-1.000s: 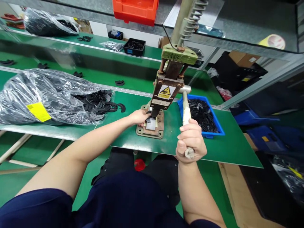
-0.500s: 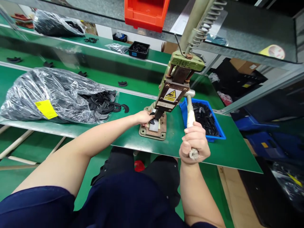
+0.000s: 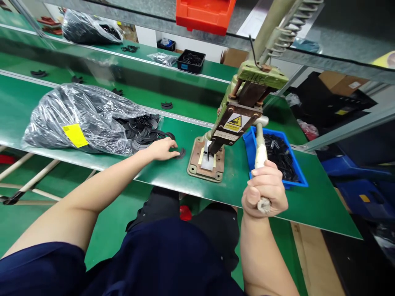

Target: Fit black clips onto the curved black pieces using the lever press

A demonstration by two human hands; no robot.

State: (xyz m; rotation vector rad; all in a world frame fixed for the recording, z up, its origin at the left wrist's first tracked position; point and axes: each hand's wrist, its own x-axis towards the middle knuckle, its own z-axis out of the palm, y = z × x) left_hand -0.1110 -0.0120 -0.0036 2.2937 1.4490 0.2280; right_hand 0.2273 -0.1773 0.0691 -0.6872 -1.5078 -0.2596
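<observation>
My left hand (image 3: 164, 149) is over the green bench with its thumb and fingers apart. Just off its fingertips is a black curved part (image 3: 182, 153); whether they touch it I cannot tell. Behind the hand, similar black curved parts (image 3: 140, 137) spill from a clear plastic bag (image 3: 83, 111) with a yellow label. My right hand (image 3: 266, 189) is wrapped round the lever handle (image 3: 261, 150) of a green hand press (image 3: 237, 111). Below the ram, on the press base (image 3: 206, 162), a small dark piece lies on a light plate.
A blue bin (image 3: 298, 166) of black pieces stands right of the press. An orange bin (image 3: 205, 14) sits on the shelf above. Loose curved parts (image 3: 166, 105) lie on the green strip behind, with a black tray (image 3: 191, 61) farther back.
My left hand has moved left from the press base toward the bag. A curved part now lies between that hand and the press. My right hand keeps its hold on the lever; the view has shifted.
</observation>
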